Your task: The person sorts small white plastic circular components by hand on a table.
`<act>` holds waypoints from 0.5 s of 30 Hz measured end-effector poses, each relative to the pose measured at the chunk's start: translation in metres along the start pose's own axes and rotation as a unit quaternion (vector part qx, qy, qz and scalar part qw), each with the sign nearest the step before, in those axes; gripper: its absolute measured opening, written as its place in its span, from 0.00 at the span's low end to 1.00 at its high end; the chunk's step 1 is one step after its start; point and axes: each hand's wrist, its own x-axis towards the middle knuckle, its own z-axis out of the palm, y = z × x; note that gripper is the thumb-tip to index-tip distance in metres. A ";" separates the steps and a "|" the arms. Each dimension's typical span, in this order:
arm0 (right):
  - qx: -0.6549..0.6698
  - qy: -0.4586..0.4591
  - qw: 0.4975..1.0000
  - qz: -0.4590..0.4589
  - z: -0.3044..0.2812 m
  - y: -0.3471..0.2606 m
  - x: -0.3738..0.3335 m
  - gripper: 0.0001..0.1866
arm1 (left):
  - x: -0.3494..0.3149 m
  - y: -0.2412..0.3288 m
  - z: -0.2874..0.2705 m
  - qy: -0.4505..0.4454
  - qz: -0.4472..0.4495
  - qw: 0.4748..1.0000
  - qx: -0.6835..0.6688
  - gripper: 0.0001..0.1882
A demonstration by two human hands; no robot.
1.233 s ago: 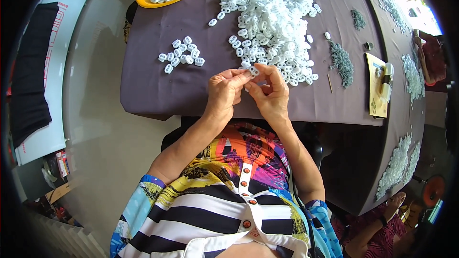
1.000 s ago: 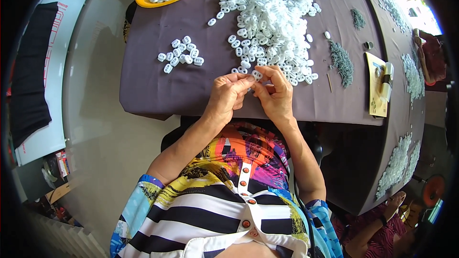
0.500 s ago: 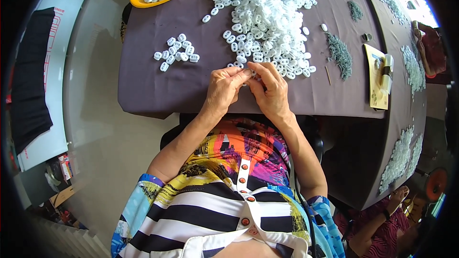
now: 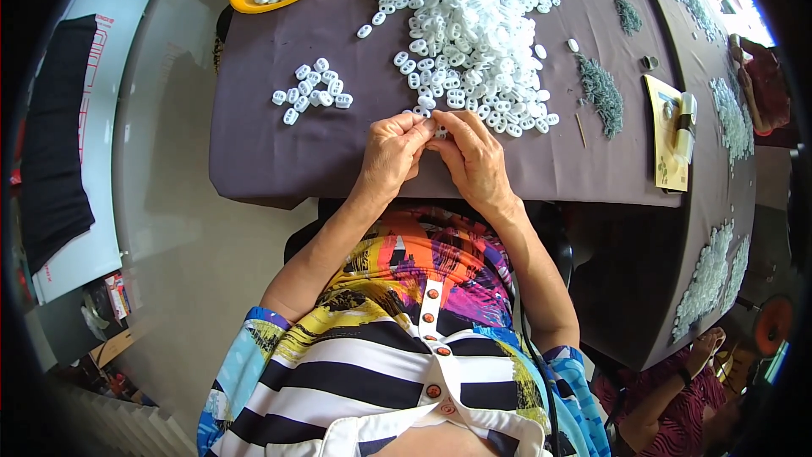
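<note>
My left hand [image 4: 394, 148] and my right hand [image 4: 475, 156] meet fingertip to fingertip just above the table's near side. Thumbs and forefingers are pinched together on a small white plastic piece [image 4: 440, 131], mostly covered by the fingers. Right beyond them spreads a big heap of white oval plastic pieces [image 4: 474, 25], many showing two holes. To the left of my hands lies a small loose group of chunkier white pieces [image 4: 314, 89].
A yellow tray [image 4: 243, 2] of white pieces sits at the far left of the dark tablecloth [image 4: 279, 161]. On the right are tangled grey heaps of tiny parts [image 4: 601, 97], a thin stick [image 4: 581, 130] and a yellow card [image 4: 664, 131]. Another person's arm [image 4: 655, 419] shows lower right.
My fingertips have drawn slightly closer together and shifted a little left. The heap and the small group look the same.
</note>
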 end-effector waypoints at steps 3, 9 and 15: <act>0.004 0.012 1.000 0.016 0.001 -0.001 0.000 0.17 | 0.000 -0.003 0.000 0.000 0.030 1.000 0.006 0.11; -0.017 -0.006 1.000 0.000 0.001 0.001 0.001 0.16 | -0.003 -0.004 0.001 0.012 0.084 0.994 0.070 0.14; -0.018 -0.021 1.000 0.007 0.001 0.001 -0.001 0.14 | -0.005 -0.001 -0.001 0.012 0.092 0.990 0.102 0.15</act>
